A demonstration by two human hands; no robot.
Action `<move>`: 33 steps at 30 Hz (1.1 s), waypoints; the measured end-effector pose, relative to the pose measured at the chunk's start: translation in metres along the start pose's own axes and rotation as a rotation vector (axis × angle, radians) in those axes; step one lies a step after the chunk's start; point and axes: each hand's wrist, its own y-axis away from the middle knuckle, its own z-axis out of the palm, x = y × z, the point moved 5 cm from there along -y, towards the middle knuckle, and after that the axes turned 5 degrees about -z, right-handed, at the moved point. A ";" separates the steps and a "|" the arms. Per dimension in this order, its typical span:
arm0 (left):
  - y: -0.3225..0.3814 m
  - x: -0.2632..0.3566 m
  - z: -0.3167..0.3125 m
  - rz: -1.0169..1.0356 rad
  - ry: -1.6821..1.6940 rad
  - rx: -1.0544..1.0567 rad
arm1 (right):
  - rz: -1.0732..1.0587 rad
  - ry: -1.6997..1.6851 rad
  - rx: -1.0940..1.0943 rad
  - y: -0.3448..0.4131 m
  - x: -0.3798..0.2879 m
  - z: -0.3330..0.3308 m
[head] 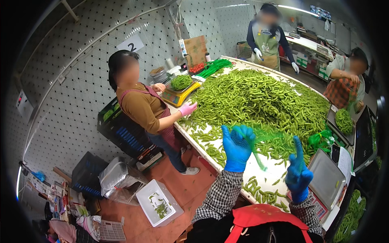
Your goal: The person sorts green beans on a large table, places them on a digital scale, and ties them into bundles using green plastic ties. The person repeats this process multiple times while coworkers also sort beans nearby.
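Note:
My left hand (238, 148), in a blue glove, grips a green mesh net bag (258, 136) that hangs loosely to the right over the table. My right hand (299, 176), also gloved in blue, is raised with its index finger up and apart from the others; I see nothing held in it. Beyond both hands lies a large heap of green soybean pods (258, 91) on the white tabletop (264, 176). Loose pods (263, 193) are scattered near the table's front edge. Right of my right hand stands a scale with a bare metal pan (328, 176).
A yellow scale (180, 94) bears a netted bundle of pods (181, 82), with a person in a pink glove (188, 108) beside it. Two more people (269, 39) stand around the far side. A white foam box (159, 203) sits on the floor. Bundled green nets (320, 139) lie at right.

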 end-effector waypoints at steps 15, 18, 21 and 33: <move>0.069 -0.046 0.091 0.612 -1.199 -0.289 | -0.596 0.832 0.178 -0.053 -0.061 0.014; 0.058 -0.050 0.048 0.357 -1.156 0.172 | -0.473 0.639 0.048 -0.066 -0.062 0.003; 0.052 -0.039 -0.037 0.103 -0.963 0.309 | -0.323 0.583 0.207 -0.048 -0.054 -0.052; 0.034 -0.105 -0.281 -0.688 -0.748 0.933 | -0.015 0.600 1.167 0.055 -0.038 -0.362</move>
